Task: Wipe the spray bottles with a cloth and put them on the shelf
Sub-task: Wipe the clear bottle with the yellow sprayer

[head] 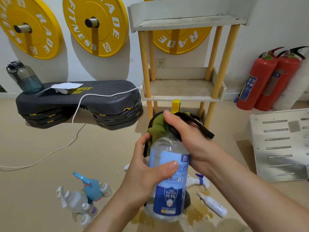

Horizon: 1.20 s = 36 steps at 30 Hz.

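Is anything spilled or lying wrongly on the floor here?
Yes. A yellow-brown puddle spreads on the floor below the held spray bottle, and a small white bottle lies on its side at its edge. A white bottle with a purple trigger also lies tipped over nearby.

Three yellow weight plates [80,30], two red fire extinguishers [254,81], one wooden shelf [184,97], one black step platform [100,101] and one grey water bottle [26,77]. One spray bottle [168,190] is in hand with one green cloth [157,128]. Two floor bottles [212,205] lie at right. The left cluster [92,188] has at least four bottles, too overlapped to count exactly.
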### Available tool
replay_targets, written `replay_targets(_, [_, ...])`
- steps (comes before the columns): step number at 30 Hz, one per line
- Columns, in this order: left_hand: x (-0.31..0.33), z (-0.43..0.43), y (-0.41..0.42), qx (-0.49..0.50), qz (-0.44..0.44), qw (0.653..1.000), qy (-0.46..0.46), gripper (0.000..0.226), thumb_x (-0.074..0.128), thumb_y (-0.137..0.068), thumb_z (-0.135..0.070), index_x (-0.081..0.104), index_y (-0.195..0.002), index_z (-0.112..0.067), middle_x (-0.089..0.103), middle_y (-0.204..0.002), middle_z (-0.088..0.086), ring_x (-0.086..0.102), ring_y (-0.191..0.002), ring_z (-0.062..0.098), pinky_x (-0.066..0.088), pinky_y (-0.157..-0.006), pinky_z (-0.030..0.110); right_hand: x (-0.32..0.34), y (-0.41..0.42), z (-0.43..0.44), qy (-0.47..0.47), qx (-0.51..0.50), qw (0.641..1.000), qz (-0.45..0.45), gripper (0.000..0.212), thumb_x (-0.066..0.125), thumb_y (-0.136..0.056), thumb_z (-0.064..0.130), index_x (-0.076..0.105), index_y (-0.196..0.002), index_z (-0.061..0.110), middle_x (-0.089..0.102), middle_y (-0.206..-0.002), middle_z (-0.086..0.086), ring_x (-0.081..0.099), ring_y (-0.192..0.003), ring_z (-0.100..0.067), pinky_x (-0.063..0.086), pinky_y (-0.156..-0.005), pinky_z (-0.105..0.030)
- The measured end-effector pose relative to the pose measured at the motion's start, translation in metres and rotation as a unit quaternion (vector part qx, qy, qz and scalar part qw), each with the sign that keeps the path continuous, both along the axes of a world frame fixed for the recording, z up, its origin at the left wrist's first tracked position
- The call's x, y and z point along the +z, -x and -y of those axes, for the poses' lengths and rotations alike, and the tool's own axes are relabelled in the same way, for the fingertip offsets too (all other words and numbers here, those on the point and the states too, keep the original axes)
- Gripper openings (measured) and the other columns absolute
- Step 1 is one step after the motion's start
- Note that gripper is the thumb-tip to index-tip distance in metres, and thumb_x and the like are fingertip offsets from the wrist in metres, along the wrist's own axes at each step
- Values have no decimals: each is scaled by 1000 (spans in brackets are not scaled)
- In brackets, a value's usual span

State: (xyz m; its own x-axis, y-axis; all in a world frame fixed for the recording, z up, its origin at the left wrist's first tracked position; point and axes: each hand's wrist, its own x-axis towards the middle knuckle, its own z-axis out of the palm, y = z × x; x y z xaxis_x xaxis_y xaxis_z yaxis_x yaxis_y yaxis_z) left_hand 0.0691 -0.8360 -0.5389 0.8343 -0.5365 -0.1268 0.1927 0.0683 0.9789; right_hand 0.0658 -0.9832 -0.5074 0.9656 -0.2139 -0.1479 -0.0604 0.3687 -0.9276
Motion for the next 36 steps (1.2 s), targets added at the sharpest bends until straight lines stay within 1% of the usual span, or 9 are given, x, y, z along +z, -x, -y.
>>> replay_targets(4, [4, 7, -6, 77, 286, 894, -336, 97, 78, -56, -57, 10, -125, -66, 65, -92, -16, 66, -81, 14, 51, -69, 31, -25, -1, -16, 109, -168, 980, -5, 31, 55, -97, 47, 67, -98, 19, 75, -86, -1, 72, -82, -14, 61, -78, -34])
replay_targets(10, [0, 1, -22, 99, 270, 901, -325, 76, 79, -53, -63, 29, -110, -64, 62, -92, -21, 64, -80, 9, 56, -70, 35, -20, -8, 0, 2, -240, 970, -43, 81, 61, -63, 76, 58, -111, 10, 67, -99, -10, 65, -93, -27, 56, -84, -44])
replay_targets(13, [-3, -2, -28, 95, 370, 810, -445, 80, 72, -63, -65, 23, -125, -61, 56, -101, -18, 60, -85, 15, 50, -73, 33, 5, -10, 20, 71, -260, 962, -43, 85, 47, -56, 86, 61, -109, 21, 64, -119, -15, 62, -111, -36, 50, -98, -56])
replay_targets(15, [-10, -2, -31, 85, 452, 738, -494, 80, 67, -65, -61, 25, -132, -54, 54, -100, -8, 59, -80, 23, 46, -65, 34, 16, -2, 26, 163, -198, 966, -29, 81, 41, -69, 86, 65, -115, 25, 61, -129, -13, 60, -117, -33, 42, -108, -50])
replay_targets(20, [-14, -2, -25, 71, 522, 679, -512, 84, 66, -46, -49, 46, -127, -40, 45, -83, -3, 51, -66, 22, 27, -47, 24, 20, 9, 26, 399, 116, 908, 59, 19, 51, -92, 51, 56, -111, 51, 53, -132, 8, 48, -123, -15, 39, -103, -22])
replay_targets(24, [-9, -6, -21, 67, 553, 659, -506, 82, 66, -46, -47, 50, -126, -36, 47, -82, -1, 50, -65, 24, 29, -46, 28, 7, 2, 43, 586, 74, 795, 138, 56, 58, -98, 19, 33, -145, 34, 42, -130, 9, 44, -118, -8, 40, -98, -15])
replay_targets(28, [-4, -7, -12, 53, 574, 657, -486, 79, 62, -49, -50, 52, -126, -35, 49, -84, 0, 51, -67, 24, 32, -48, 28, -5, -9, 41, 475, -17, 874, 103, 65, 69, -91, 22, 37, -146, 38, 52, -115, 29, 52, -106, 10, 45, -93, -10])
replay_targets(34, [-8, -17, -14, -24, 511, 713, -478, 74, 52, -57, -62, 44, -129, -47, 43, -92, -9, 50, -74, 16, 42, -49, 25, -8, -13, 54, 495, -18, 860, 119, 7, 61, -96, 22, 65, -101, 25, 67, -93, 14, 63, -90, -5, 51, -79, -26])
replay_targets(36, [-4, -20, -17, -54, 488, 727, -480, 76, 45, -59, -66, 33, -133, -53, 39, -98, -13, 45, -82, 12, 40, -58, 23, -11, -13, 54, 482, -36, 869, 105, 18, 52, -101, 23, 66, -92, 17, 68, -82, 6, 64, -80, -12, 50, -70, -33])
